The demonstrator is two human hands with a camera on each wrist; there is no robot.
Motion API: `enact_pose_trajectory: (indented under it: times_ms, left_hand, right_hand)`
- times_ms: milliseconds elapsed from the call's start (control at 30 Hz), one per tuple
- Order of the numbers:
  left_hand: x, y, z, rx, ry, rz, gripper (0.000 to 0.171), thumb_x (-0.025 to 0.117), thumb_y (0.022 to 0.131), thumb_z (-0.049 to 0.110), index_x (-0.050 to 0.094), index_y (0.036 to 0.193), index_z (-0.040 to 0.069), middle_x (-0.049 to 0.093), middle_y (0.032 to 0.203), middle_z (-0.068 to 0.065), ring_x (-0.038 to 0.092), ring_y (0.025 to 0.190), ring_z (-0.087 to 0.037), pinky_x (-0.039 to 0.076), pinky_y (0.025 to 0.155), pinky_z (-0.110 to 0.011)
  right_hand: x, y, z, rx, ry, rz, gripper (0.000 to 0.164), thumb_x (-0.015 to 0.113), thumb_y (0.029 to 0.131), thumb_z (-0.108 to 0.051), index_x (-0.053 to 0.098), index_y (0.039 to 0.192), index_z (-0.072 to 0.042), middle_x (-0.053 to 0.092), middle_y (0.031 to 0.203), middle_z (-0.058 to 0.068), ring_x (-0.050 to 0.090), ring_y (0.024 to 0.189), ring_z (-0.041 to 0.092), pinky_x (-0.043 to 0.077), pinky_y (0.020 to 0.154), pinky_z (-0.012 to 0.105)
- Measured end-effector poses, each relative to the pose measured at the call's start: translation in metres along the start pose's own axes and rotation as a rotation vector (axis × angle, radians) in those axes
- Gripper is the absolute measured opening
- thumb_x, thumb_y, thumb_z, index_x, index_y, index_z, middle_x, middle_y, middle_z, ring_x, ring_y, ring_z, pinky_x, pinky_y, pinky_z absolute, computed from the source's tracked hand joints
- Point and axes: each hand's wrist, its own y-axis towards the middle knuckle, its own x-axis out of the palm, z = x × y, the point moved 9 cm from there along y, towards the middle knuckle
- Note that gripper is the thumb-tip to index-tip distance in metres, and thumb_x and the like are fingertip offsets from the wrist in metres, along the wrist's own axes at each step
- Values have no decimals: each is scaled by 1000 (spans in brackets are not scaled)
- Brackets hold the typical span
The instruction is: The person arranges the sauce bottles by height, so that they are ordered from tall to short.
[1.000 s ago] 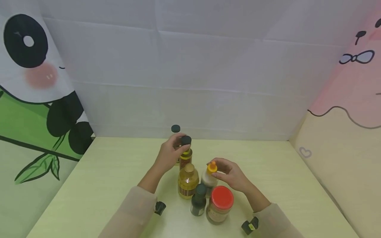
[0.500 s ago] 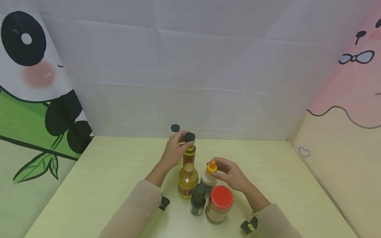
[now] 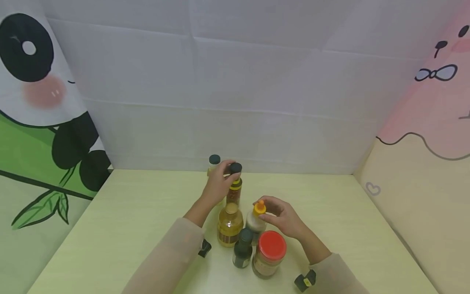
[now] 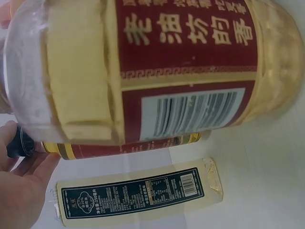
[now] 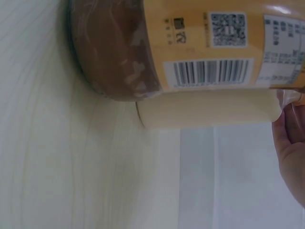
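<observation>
My left hand grips a slim sauce bottle just below its black cap. That bottle has yellow bands and a dark red label, and it stands upright behind a squat golden oil bottle. My right hand holds a squeeze bottle with pale contents by its orange-yellow nozzle cap, thumb and fingers on either side. In the right wrist view, a jar of brown spread covers part of the squeeze bottle. The oil bottle hides much of the sauce bottle in the left wrist view.
A red-lidded jar and a small dark green bottle stand at the front of the cluster. Behind my left hand is a pale bottle with a dark green label. White sheeting rises at the table's back edge.
My left hand has moved the black-capped sauce bottle slightly to the right, away from the pale bottle at the back. The right hand keeps its hold on the squeeze bottle.
</observation>
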Motion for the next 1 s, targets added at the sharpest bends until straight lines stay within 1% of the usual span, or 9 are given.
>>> enact_pose_trajectory:
  times_ms: [167,300,400,533,700,833,1000]
  left_hand:
    - [5,6,-3,-7,2,5,41,62,97,8,48,133,-3,54,130,-20,53,122,-31,47,98,-38]
    - [7,9,-5,0,5,0,39,60,97,6,47,133,-4,54,130,-22,52,122,-32,47,98,-38]
    - [8,10,-7,-10,23,-8,40,59,98,8,46,134,-3,53,131,-22,51,123,-33,47,98,-39]
    - [9,9,-11,-34,46,-17,42,58,99,10,44,137,-2,53,133,-23,51,124,-34,47,98,-41]
    - [10,10,-11,-35,69,-27,43,56,100,10,41,139,-2,52,133,-24,53,122,-35,48,97,-43]
    - [10,12,-11,-41,87,-34,45,54,101,11,38,141,-3,51,133,-25,54,120,-36,48,97,-44]
    - [12,13,-11,-52,91,-44,45,53,102,11,38,141,-3,50,135,-26,53,121,-36,47,98,-44]
  right_hand:
    - [0,0,0,9,-7,3,31,66,92,-2,58,122,-1,64,119,13,59,113,22,46,100,42]
    - [0,0,0,12,-6,8,31,67,91,-2,58,121,-1,65,118,11,59,113,23,46,100,40]
    - [0,0,0,9,-8,8,31,67,91,-1,58,121,-1,65,118,10,59,113,22,46,99,36]
    - [1,0,0,8,-9,2,31,65,93,-1,58,123,-1,64,119,11,59,113,21,46,99,34]
    - [0,0,1,13,-14,0,31,66,92,-2,59,122,-1,64,119,13,59,114,23,46,100,35]
    - [0,0,1,13,-18,1,31,67,92,-2,59,122,-2,64,119,13,59,114,23,46,100,36]
    - [0,0,1,15,-19,4,31,67,92,-2,59,122,-2,64,119,11,59,113,23,46,99,36]
